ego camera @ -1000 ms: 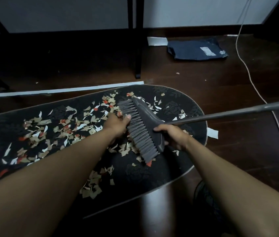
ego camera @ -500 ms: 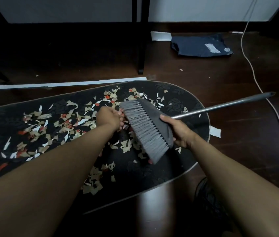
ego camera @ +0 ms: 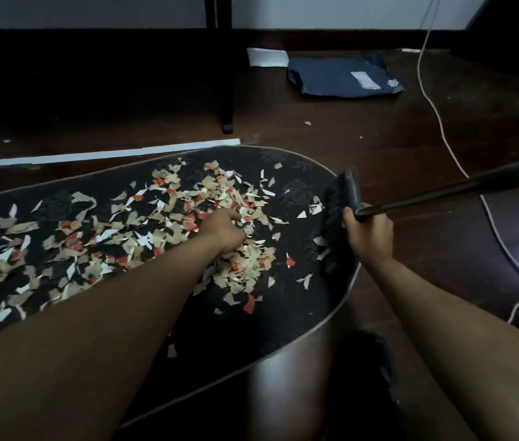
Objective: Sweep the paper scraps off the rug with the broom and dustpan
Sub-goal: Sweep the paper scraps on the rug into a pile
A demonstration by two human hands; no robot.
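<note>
Dark broom [ego camera: 342,214] handle slants up-right; bristles face left over rug [ego camera: 287,316].

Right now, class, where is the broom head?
In the head view, the broom head stands at the right end of the rug, near its curved edge, gripped by the right hand, right of the paper scraps.
</note>
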